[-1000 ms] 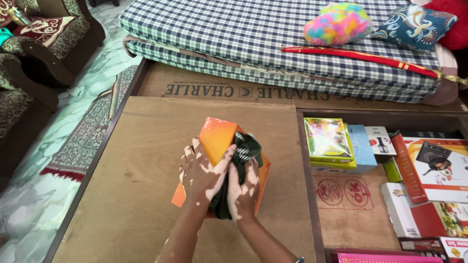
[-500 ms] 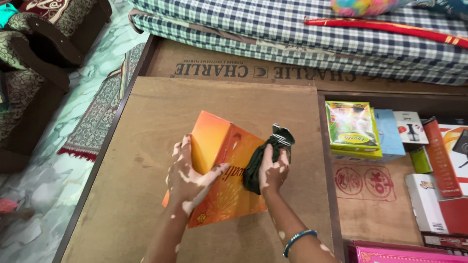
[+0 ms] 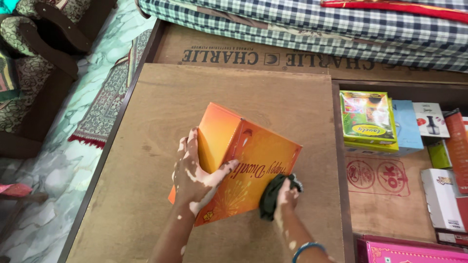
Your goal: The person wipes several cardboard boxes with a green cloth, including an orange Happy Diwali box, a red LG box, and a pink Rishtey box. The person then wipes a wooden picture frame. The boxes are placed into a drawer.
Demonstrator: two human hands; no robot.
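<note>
While our left hand (image 3: pixel 195 178) is gripping the orange box (image 3: pixel 243 160) across its top edge, fingers curled over one side and thumb on the printed face, we are pressing a dark cloth (image 3: pixel 273 195), bunched in our closed right hand (image 3: pixel 286 197), against the box's lower right corner. The box is resting on the brown board (image 3: pixel 161 122), beside a compartment of packaged goods (image 3: pixel 368 119).

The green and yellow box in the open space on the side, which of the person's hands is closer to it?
Right. The right hand, clutching a dark cloth, is at the orange box's near edge, closer to the green and yellow box. The left hand grips the orange box's far side.
</note>
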